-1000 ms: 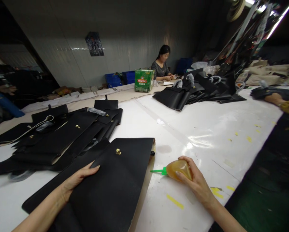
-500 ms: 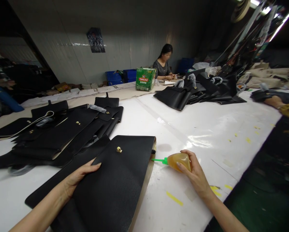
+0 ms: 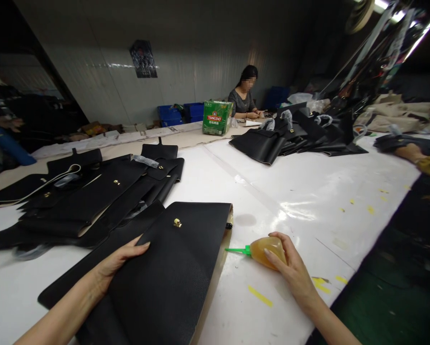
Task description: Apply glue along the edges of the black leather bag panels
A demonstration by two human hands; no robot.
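A black leather bag piece (image 3: pixel 179 268) with a gold clasp (image 3: pixel 177 223) lies before me on the white table. My left hand (image 3: pixel 123 261) grips its left side, thumb on top and the other fingers hidden beneath. In my right hand (image 3: pixel 288 263) is a squeeze bottle (image 3: pixel 263 251) of amber liquid, probably glue. Its thin green nozzle (image 3: pixel 238 250) points left, with the tip at the bag piece's open right edge; whether it touches I cannot tell.
More black bag pieces (image 3: pixel 89 196) are piled at the left, and another heap (image 3: pixel 301 134) lies at the back. A green carton (image 3: pixel 217 117) stands near a seated person (image 3: pixel 243 98). Yellow strips (image 3: pixel 260 296) dot the white table (image 3: pixel 243 316). A co-worker's hand (image 3: pixel 411 152) shows at far right.
My right hand and the bottle have moved toward me, so the nozzle tip sits lower along the bag piece's right edge. My left hand and the bag piece stay put.
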